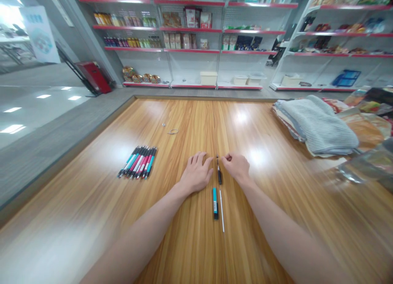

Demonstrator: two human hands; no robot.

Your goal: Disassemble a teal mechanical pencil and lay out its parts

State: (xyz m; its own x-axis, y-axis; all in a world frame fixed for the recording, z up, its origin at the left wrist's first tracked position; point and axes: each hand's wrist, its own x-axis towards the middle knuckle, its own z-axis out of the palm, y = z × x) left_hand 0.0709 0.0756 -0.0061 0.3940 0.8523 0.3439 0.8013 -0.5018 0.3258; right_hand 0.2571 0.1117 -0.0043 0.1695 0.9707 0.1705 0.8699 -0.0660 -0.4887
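On the wooden table (pixel 101 218), my left hand (pixel 196 172) lies flat with its fingers apart, holding nothing. My right hand (pixel 236 166) rests beside it with the fingers curled in a pinch; what is in them is too small to make out. Between the hands lies a short black pen part (pixel 219 175) with a tiny spring-like piece above it. Nearer to me lie a teal and black pen barrel (pixel 215 203) and a thin white refill (pixel 221 210), side by side. A row of several pens (pixel 138 162) lies to the left.
A rubber band (pixel 172 131) and a small ring (pixel 163 124) lie further back on the table. Folded cloths (pixel 319 126) and packets are piled at the right edge. Store shelves (pixel 190 50) with goods stand behind the table.
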